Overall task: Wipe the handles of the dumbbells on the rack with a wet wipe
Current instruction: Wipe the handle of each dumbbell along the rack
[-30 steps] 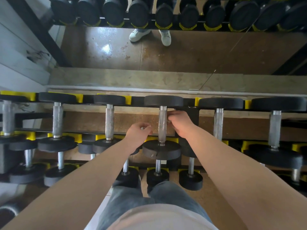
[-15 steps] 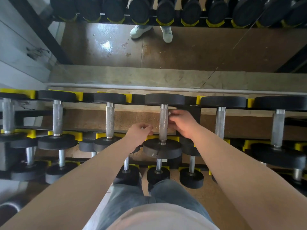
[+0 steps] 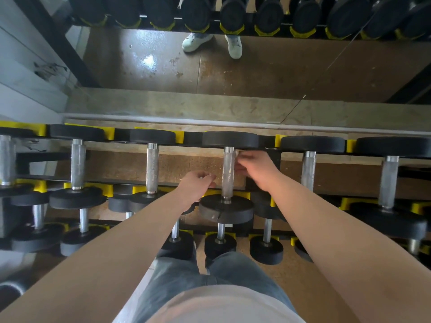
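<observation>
— Which dumbbell is getting the attention?
— The middle dumbbell [image 3: 225, 210] on the upper tier of the rack [image 3: 121, 135]. It is lying with one black head far and one near, its metal handle [image 3: 228, 176] running between them.
— What is the right hand doing?
— The right hand [image 3: 255, 169] is reaching in from the right and curling its fingers against the far half of the handle. A pale scrap, the wet wipe [image 3: 237, 153], is peeking out at the fingertips, where the handle is meeting the far head.
— And the left hand?
— The left hand [image 3: 194, 186] is hovering just left of the handle's near half, fingers curled in. I cannot tell whether it is touching the metal or holding anything.
— So the hands are apart?
— Yes, they are sitting on opposite sides of the handle.
— Anything else around?
— Neighbouring dumbbells are resting in yellow cradles [image 3: 179, 137] left and right. Smaller ones [image 3: 220, 244] are sitting on the lower tier near the person's jeans [image 3: 233, 271]. A mirror [image 3: 279, 73] on the far side is reflecting the floor.
</observation>
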A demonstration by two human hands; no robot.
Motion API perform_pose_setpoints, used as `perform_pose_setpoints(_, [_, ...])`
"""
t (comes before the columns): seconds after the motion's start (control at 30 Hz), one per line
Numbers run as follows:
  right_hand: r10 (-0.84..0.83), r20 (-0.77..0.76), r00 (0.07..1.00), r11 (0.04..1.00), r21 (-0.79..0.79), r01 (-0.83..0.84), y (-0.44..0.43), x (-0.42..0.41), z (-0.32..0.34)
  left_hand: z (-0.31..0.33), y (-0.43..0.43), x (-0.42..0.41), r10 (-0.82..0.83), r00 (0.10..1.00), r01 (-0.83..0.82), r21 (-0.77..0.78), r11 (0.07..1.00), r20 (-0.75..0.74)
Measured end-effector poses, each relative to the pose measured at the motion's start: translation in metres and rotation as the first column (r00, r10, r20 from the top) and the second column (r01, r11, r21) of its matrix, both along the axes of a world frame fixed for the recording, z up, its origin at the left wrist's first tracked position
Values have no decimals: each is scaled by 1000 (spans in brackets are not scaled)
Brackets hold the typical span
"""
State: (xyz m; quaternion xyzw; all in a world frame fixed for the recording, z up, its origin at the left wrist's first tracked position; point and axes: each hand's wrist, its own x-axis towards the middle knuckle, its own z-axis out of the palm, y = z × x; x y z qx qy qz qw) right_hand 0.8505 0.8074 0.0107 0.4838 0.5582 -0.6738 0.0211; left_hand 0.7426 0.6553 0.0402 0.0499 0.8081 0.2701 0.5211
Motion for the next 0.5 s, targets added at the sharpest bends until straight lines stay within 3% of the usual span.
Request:
perform_pose_setpoints(0.07, [156, 69, 985, 976, 144, -165, 2, -2, 3, -2, 1, 0, -10, 1000, 10, 6, 1000, -9])
perform_pose_setpoints(0.13, [463, 261, 847, 822, 232, -520, -3, 5, 6, -3, 2, 1, -11, 1000, 12, 18, 1000, -14])
perform_pose_setpoints(0.2, [666, 366, 650, 652, 137, -745, -13, 16, 4, -3, 4, 0, -14, 1000, 15, 26, 1000, -8])
perform_pose_setpoints(0.23, [699, 372, 611, 626, 94, -774, -16, 19, 1, -4, 4, 0, -22, 1000, 22, 26, 999, -1])
perform_pose_setpoints(0.27, [700, 365, 613, 632, 83, -771, -18, 22, -2, -5, 4, 0, -36, 999, 36, 26, 999, 5])
perform_pose_setpoints(0.33, [603, 306, 737, 755, 81, -651, -15, 21, -6, -5, 4, 1, -74, 997, 74, 27, 997, 10])
perform_pose_setpoints(0.4, [321, 135, 938, 947, -17, -322, -9, 15, -6, -4, 4, 2, -94, 995, 93, 25, 995, 18])
perform_pose_setpoints(0.47, [10, -12, 1000, 990, -138, -11, -1, 5, -4, -3, 5, 3, -75, 997, 74, 16, 997, 21])
perform_pose_setpoints(0.5, [-36, -37, 999, 991, -133, 30, 2, 0, -3, -3, 5, 3, -65, 998, 65, 12, 998, 22])
